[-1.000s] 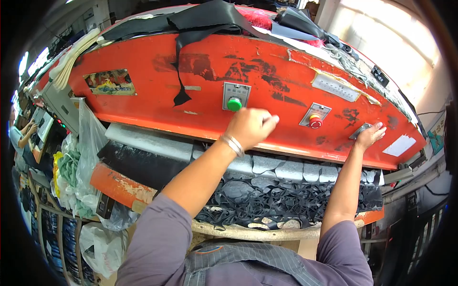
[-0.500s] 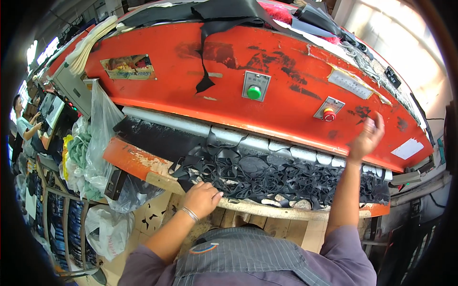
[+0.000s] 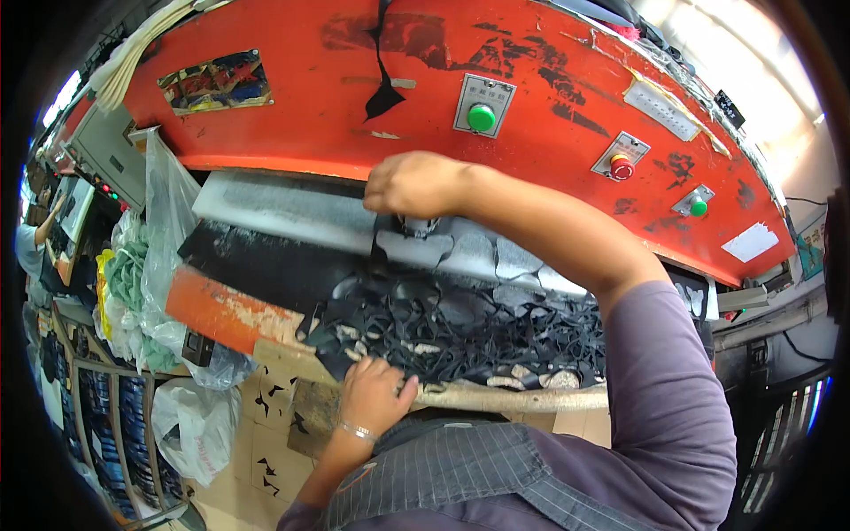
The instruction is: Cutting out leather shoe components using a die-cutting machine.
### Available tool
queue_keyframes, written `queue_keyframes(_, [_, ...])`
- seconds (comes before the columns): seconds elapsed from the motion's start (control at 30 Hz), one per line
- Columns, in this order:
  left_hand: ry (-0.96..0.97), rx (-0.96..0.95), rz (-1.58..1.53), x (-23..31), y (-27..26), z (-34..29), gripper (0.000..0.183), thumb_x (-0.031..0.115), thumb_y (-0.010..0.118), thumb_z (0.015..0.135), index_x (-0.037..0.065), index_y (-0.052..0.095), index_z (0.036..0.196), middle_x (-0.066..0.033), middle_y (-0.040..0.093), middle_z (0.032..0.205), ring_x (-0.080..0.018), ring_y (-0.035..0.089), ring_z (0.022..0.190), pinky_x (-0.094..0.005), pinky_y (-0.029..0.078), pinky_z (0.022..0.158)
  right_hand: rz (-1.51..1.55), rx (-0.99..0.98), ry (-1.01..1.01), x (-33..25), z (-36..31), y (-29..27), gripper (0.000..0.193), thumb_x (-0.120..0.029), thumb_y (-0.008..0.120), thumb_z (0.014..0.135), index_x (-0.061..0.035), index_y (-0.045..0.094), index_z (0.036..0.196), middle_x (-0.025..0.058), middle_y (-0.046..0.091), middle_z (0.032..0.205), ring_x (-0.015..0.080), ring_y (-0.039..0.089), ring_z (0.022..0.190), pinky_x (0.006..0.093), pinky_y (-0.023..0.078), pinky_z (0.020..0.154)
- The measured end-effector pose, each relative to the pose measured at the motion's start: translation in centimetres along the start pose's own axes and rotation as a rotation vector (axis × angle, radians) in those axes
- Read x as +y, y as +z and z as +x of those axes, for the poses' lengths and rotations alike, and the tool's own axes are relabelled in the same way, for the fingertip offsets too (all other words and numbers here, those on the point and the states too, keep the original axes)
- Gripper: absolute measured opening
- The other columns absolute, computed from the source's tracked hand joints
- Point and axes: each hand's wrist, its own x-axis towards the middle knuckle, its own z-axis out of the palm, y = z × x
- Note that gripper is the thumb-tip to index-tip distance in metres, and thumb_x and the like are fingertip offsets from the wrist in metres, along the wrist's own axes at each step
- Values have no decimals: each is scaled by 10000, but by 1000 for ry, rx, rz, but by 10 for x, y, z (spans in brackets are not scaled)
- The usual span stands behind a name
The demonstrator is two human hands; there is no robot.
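Note:
My right hand (image 3: 416, 184) is closed over a small metal cutting die (image 3: 418, 226), mostly hidden beneath it. The die stands on the whitish board (image 3: 274, 206) under the red press, by the rear edge of the black leather sheet (image 3: 266, 261). Pale cut outlines show to the right of the die. My left hand (image 3: 376, 391) lies with fingers outstretched on the front edge of the bed, at the near left of the tangled black leather scraps (image 3: 469, 332). It holds nothing that I can see.
The red press beam (image 3: 301, 53) spans the back, bearing a green button (image 3: 481, 118), a red stop button (image 3: 622, 166) and a smaller green button (image 3: 698, 208). Clear plastic sheeting (image 3: 164, 212) hangs at the left. A white bag (image 3: 197, 429) sits below; a person works far left.
My right hand has come left and down from the beam's right side, uncovering the smaller green button, and now grips the die. My left hand stays on the bed edge. The view has shifted.

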Motion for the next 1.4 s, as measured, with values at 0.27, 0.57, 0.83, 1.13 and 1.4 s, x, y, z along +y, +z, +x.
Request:
queue_keyframes(0.27, [-44,-120,-270,-26,-37,77,117,144,726,769,33,707,801,-111,675,764,-281,631,705,-360,502,674,199,-458,89,46,7,102,162,-165,574,760,-74,707,782,72,670,1013,296,658,914,433,530,757])
queue_keyframes(0.57, [86,27,-257,-56,22,207,448,137,725,764,40,590,1181,-133,664,1041,-306,609,968,-394,463,869,174,3,1064,17,-140,46,155,-223,622,829,-75,645,789,119,626,877,346,619,848,456,505,710])
queue_keyframes(0.83, [122,106,-138,-62,96,230,627,231,767,733,48,540,1288,-81,677,1106,-281,559,1126,-389,398,967,429,251,1565,-62,-189,78,275,-287,650,855,-76,674,1029,165,643,962,379,599,931,435,481,827])
queue_keyframes(1.13, [124,163,-108,-59,98,219,405,285,745,754,49,681,1078,-184,658,1112,-314,601,1086,-427,421,992,285,215,1305,-95,-213,80,572,-247,788,701,-98,608,1223,152,593,1209,343,528,1107,405,412,963])
queue_keyframes(1.4, [145,196,-151,-52,100,214,362,219,746,750,14,680,1041,-209,663,1076,-322,629,1034,-414,453,976,204,228,1283,-106,-211,82,532,-219,769,691,-67,619,1178,132,624,1134,324,567,1017,421,403,950])
